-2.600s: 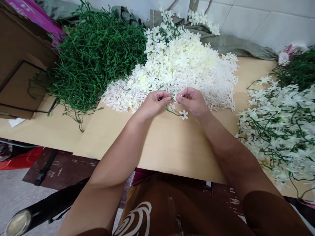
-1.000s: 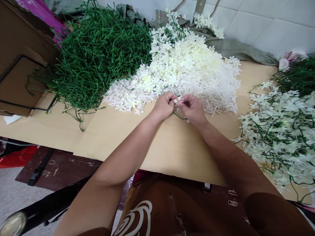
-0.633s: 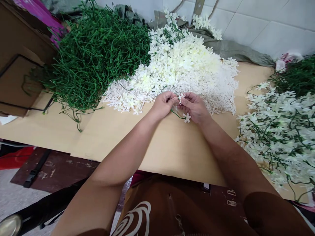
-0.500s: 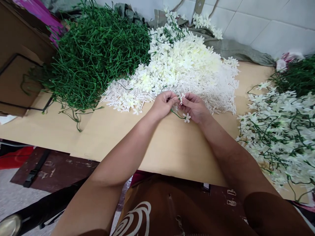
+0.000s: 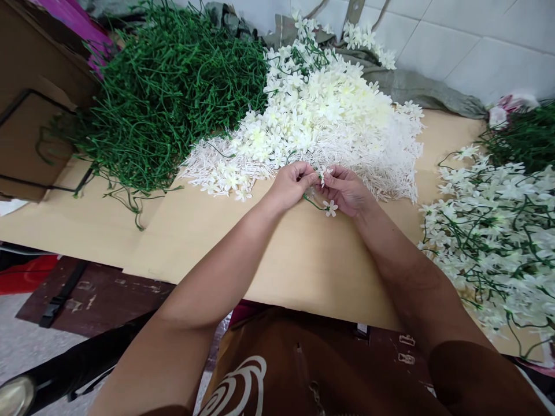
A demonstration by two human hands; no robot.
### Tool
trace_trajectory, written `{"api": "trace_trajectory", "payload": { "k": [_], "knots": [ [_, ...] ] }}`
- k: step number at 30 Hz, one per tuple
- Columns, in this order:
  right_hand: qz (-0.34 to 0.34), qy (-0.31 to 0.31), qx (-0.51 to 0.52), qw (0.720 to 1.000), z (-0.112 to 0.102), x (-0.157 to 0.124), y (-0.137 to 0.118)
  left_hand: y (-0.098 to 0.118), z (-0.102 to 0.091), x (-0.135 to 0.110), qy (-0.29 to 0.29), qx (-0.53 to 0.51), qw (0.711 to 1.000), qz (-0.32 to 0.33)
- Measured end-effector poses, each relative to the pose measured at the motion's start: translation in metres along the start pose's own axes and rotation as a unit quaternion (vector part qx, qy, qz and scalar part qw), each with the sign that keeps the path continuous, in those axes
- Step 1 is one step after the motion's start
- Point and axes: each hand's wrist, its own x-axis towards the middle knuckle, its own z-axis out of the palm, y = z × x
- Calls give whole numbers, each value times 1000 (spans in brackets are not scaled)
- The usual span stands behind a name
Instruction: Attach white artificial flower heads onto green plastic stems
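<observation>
My left hand (image 5: 296,184) is closed in a pinch on a green plastic stem (image 5: 313,201), which curves down and to the right. At the stem's lower end sits a white artificial flower (image 5: 330,208). Between the fingertips of both hands is another white artificial flower (image 5: 324,174), pinched by my right hand (image 5: 347,189). My fingers partly hide where this flower meets the stem. Just beyond my hands spreads a large heap of loose white flowers (image 5: 329,104) with pale thin stalks.
A tangled pile of green stems (image 5: 173,92) lies back left, beside a cardboard box (image 5: 34,127). At right are white flowers on green stems (image 5: 498,231). Brown cardboard (image 5: 303,260) covers the table; a tiled wall (image 5: 468,52) stands behind.
The hands stay together in nearly the same place, still holding the stem and flower. The whole view has shifted very slightly.
</observation>
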Motion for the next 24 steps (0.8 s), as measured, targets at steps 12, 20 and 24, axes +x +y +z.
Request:
{"api": "trace_trajectory", "payload": {
  "k": [12,20,24],
  "knots": [
    [5,-1,16,1000,3,-4,-4,2,-1,1,0,-36,999,-13],
    [17,-3,27,999,2,-3,-6,-3,-3,2,-10,-59,998,-8],
    [20,-26,32,999,2,-5,-7,-3,-4,1,-17,-67,997,-15]
  ]
}}
